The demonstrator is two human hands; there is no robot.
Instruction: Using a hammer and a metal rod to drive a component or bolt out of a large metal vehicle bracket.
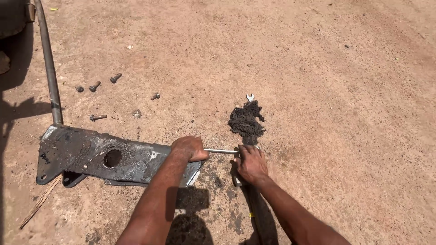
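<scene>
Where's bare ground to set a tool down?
Free: the reddish dirt right of the dark frayed rag, and the top middle above the loose rusty bolts. Crowded: around the greasy black steel bracket, bolts and both hands.

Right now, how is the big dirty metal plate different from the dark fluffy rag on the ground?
The big greasy grey metal plate is flat, hard-edged and long, with a round hole; the dark fluffy rag is a small, soft, shapeless clump. The left hand rests on the plate's end, while no hand touches the rag; the right hand lies just below it. Both are dark, dirty and lie on the reddish dirt ground.
</scene>
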